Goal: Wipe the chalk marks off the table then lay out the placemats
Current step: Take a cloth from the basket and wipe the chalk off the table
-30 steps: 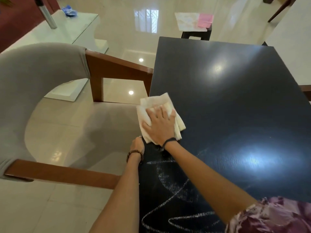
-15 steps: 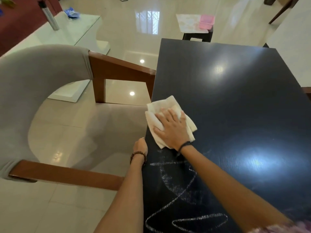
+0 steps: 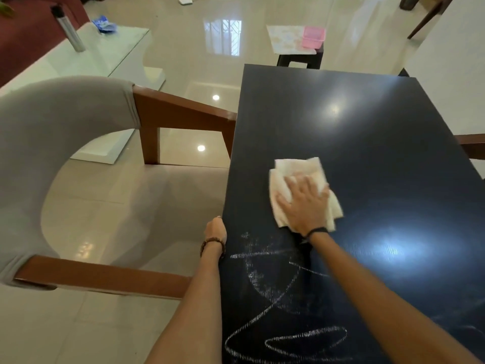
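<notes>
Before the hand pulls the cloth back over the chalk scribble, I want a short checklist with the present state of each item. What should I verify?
1. Right hand lies flat on the white cloth: ok.
2. Cloth lies on the dark table, inside its edges: ok.
3. Chalk marks gone: not ok, scribbles remain near the person.
4. Left hand steadies the table's left edge: ok.
5. Cloth clean enough to lift chalk: cannot tell.
6. Placemats laid on the table: not ok, none there yet.

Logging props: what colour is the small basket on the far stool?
Pink basket, clearest in the head view, sitting on a pale patterned mat.
</notes>
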